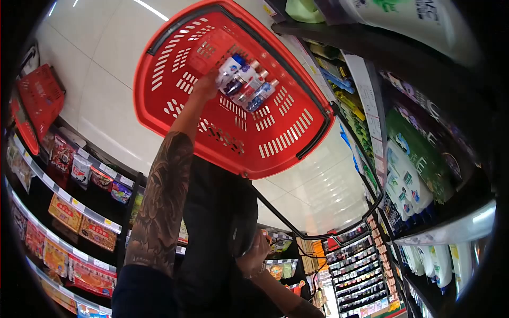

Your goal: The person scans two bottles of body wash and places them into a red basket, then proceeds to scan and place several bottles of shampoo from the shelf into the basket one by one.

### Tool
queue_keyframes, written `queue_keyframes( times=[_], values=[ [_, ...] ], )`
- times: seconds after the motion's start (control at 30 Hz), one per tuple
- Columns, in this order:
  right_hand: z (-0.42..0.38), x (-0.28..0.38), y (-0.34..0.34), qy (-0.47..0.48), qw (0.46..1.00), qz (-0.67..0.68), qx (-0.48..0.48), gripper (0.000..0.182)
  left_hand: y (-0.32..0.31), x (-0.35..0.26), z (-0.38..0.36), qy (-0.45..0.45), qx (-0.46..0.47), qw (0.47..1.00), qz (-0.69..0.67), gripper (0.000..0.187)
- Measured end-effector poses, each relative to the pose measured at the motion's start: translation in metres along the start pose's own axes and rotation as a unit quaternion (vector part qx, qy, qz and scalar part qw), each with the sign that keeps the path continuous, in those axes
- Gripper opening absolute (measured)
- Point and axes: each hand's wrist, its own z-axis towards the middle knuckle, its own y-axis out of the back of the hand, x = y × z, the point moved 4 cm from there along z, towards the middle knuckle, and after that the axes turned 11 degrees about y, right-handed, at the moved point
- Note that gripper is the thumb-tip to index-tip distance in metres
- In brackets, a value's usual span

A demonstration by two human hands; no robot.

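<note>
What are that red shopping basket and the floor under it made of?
The shopping basket looks like smooth, semi-glossy molded plastic: its slots are cut cleanly through an evenly red wall. The floor seems to be polished tile, pale and shiny, with thin joint lines and blurred light reflections; whether it is ceramic or stone, I can't tell.

The left grip's (209, 85) fingertips are hidden at the bottles (246, 85), whose label print is too small to read. Whether the right grip (255, 255) holds anything seems unclear. The top edge cuts off a white pack (408, 24); goods on the far shelves (360, 273) are indistinct.
</note>
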Motion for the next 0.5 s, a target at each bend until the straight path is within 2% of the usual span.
queue_keyframes(
  times=[0.03,0.1,0.13,0.2,0.27,0.3,0.33,0.37,0.43,0.47,0.5],
  values=[
    [0.002,0.002,-0.004,-0.036,0.999,-0.006,0.02,0.043,0.007,-0.009,-0.019,0.005,0.054,0.999,0.006,0.052],
    [0.005,0.011,-0.006,-0.104,0.993,-0.02,0.061,0.041,-0.026,-0.005,-0.037,-0.126,-0.064,0.981,0.131,0.054],
    [0.005,0.015,-0.009,-0.126,0.987,-0.022,0.093,0.042,-0.05,-0.001,-0.044,-0.098,-0.03,0.995,0.002,0.053],
    [-0.001,0.023,-0.01,-0.11,0.984,-0.057,0.127,0.044,0.014,-0.046,-0.146,-0.054,-0.013,0.998,0.039,0.043],
    [-0.005,0.036,0.001,-0.101,0.972,-0.087,0.191,0.05,0.001,-0.049,-0.206,-0.12,-0.046,0.991,-0.037,0.029],
    [-0.013,0.043,0.01,-0.108,0.965,-0.105,0.216,0.052,0.035,-0.066,-0.254,-0.098,0.044,0.992,-0.061,0.026],
    [-0.022,0.049,0.019,-0.115,0.957,-0.124,0.237,0.054,0.05,-0.069,-0.295,-0.083,0.053,0.99,-0.1,0.023],
    [-0.03,0.056,0.031,-0.124,0.948,-0.144,0.256,0.056,0.088,-0.079,-0.344,-0.122,0.016,0.985,-0.121,0.023],
    [-0.05,0.074,0.065,-0.173,0.929,-0.114,0.308,0.062,0.09,-0.063,-0.391,-0.16,0.005,0.971,-0.177,0.032],
    [-0.06,0.079,0.078,-0.185,0.922,-0.118,0.32,0.063,0.135,-0.07,-0.434,-0.12,0.041,0.975,-0.181,0.031],
    [-0.064,0.084,0.095,-0.2,0.914,-0.121,0.331,0.063,0.175,-0.073,-0.471,-0.16,0.028,0.97,-0.179,0.029]
  ],
)
